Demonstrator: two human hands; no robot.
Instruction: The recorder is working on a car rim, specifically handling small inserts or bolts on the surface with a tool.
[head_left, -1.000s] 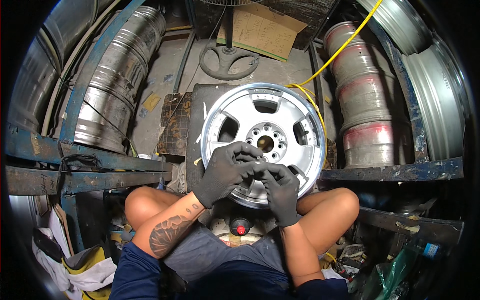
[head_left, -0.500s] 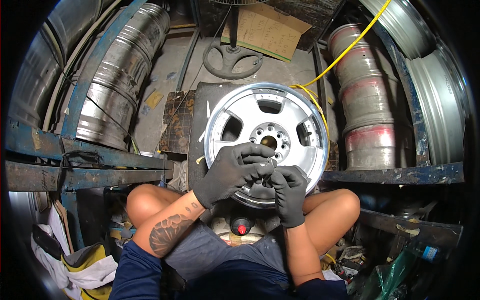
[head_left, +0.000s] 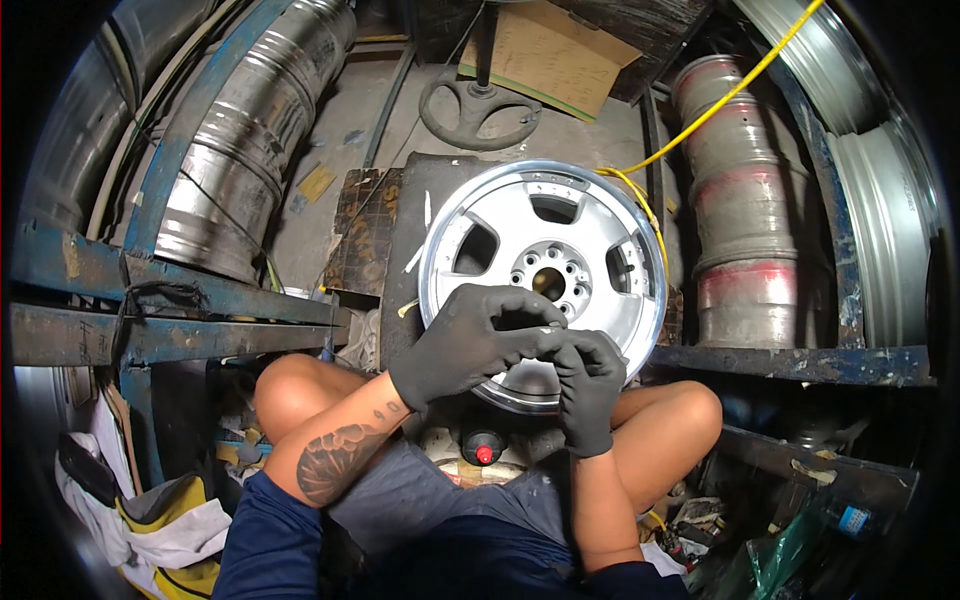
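Note:
A silver alloy wheel rim (head_left: 488, 232) with a polished lip lies face up on a dark padded support (head_left: 400, 240) before me. Over its near half, my left hand (head_left: 475, 338) and my right hand (head_left: 585, 385) meet, both in dark grey gloves. The thumb and fingers of my left hand come together in a pinch at the right hand's fingertips. My right hand is curled, its thumb pressed against the fingers. Whatever small thing lies between the fingertips is too small and covered to make out. Below the rim, between my legs, stands a dark bottle with a red tip (head_left: 484, 455).
Wheel barrels stand stacked in racks at left (head_left: 215, 190) and right (head_left: 745, 210). A yellow hose (head_left: 715, 112) runs past the rim's right side. Beyond the rim are a round metal stand base (head_left: 462, 130) and cardboard (head_left: 550, 60). Blue metal beams (head_left: 230, 335) flank me.
My fingertips have drawn closer together, the left hand's fingers now straighter and touching the right's. The whole view has shifted slightly, moving the rim a little right in the picture.

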